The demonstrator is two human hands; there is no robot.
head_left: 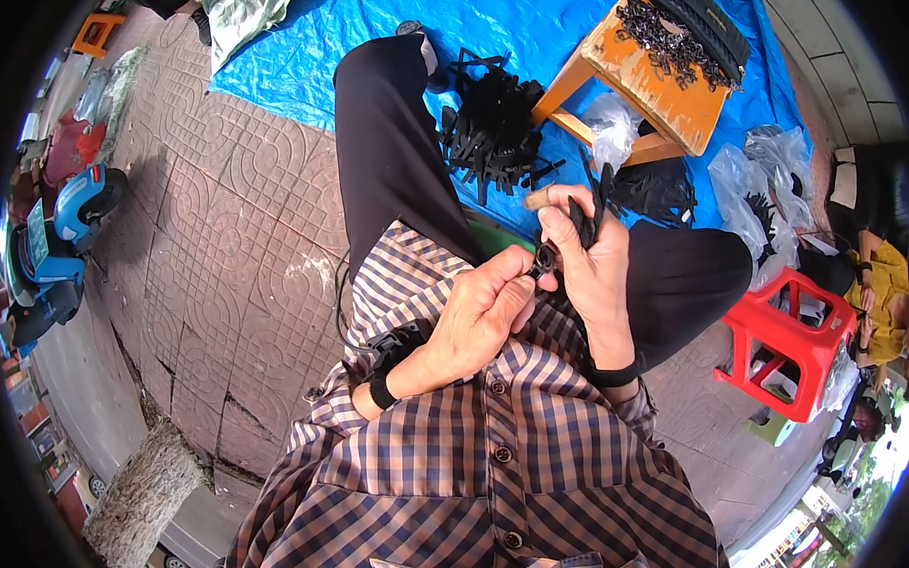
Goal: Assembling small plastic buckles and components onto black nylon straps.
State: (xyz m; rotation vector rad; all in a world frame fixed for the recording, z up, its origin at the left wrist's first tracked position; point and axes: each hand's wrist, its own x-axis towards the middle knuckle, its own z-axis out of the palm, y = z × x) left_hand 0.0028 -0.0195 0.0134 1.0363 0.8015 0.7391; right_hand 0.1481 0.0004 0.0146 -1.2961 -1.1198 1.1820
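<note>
Seated at the near edge of a blue sheet (pixel 287 65), a person pinches a small black fitting (pixel 545 259) between thumb and fingertips of the left hand (pixel 480 308), while the right hand (pixel 596 264) curls around black straps (pixel 600 201). The fitting sits between both hands, above the lap; work on it appears under way. Much seems left: loose black strips (pixel 494 127) heap toward the sheet's near edge, and small dark parts (pixel 656 42) cover the far half of a wooden stool's (pixel 704 120) top. No finished pieces can be told apart.
</note>
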